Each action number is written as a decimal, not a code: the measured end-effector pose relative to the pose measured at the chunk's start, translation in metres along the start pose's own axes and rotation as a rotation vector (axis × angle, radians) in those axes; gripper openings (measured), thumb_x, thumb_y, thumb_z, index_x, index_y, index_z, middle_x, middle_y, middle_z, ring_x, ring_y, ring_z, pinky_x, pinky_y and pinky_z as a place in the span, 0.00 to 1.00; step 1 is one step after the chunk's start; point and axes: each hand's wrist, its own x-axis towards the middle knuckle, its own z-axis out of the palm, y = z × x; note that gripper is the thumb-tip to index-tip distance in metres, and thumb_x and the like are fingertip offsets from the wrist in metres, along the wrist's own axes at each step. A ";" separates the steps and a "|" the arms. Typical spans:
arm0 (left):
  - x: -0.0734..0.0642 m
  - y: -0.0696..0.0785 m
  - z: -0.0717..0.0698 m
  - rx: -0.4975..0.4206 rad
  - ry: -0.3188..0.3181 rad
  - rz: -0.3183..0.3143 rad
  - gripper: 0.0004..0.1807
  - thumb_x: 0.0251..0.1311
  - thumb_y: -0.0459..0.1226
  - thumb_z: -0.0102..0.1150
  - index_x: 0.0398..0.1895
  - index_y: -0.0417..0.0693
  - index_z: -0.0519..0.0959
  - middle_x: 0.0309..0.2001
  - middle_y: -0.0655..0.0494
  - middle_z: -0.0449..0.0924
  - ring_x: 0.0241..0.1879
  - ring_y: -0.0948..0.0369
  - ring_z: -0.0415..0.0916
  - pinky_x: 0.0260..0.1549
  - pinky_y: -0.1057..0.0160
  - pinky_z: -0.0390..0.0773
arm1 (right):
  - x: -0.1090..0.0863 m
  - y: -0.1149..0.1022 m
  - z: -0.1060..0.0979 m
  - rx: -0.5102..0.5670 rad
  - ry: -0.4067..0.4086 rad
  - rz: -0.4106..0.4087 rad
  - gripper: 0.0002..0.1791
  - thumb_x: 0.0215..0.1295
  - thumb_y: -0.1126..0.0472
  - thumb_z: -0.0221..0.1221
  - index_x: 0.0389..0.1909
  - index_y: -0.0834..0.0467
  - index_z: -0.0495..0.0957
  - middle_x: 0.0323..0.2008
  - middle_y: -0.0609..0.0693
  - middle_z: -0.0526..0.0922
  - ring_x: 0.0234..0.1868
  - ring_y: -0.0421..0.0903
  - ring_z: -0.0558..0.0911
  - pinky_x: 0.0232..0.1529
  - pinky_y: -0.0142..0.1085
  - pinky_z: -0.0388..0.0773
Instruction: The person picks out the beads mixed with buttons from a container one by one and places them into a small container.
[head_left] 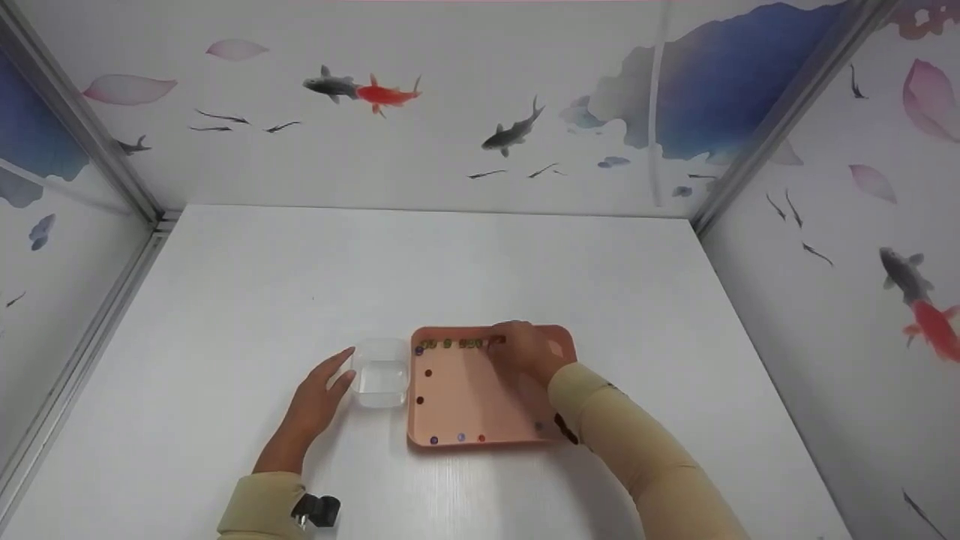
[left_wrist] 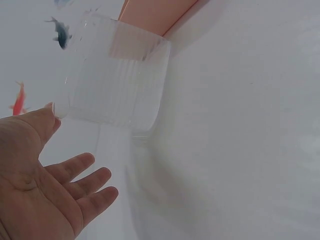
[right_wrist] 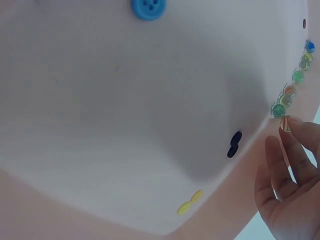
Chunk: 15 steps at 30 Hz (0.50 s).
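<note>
My right hand (head_left: 525,349) reaches over the far side of the pink tray (head_left: 480,394). Its thumb and finger pinch an orange-striped glass marble (right_wrist: 285,123) at the tray's edge. Beside that marble, several green, clear, orange and blue marbles (right_wrist: 298,76) line the same edge. Left of the tray stands a clear plastic container (head_left: 381,390). My left hand (left_wrist: 50,175) is at the container's left side, one fingertip right at its rim and the other fingers spread loosely in the air.
Inside the tray lie a blue button (right_wrist: 149,7), two dark buttons (right_wrist: 235,145) and two yellow buttons (right_wrist: 190,202). A few small beads or buttons, one of them red (head_left: 481,438), lie along its near edge. Fish-patterned panels (head_left: 450,150) wall in the white table (head_left: 300,255).
</note>
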 end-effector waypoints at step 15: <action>-0.001 0.000 0.001 0.001 0.002 -0.015 0.29 0.75 0.48 0.41 0.75 0.54 0.56 0.75 0.43 0.51 0.73 0.40 0.46 0.70 0.40 0.48 | -0.001 -0.006 -0.004 0.176 0.049 -0.072 0.16 0.66 0.71 0.56 0.52 0.57 0.82 0.50 0.52 0.83 0.56 0.51 0.79 0.55 0.44 0.78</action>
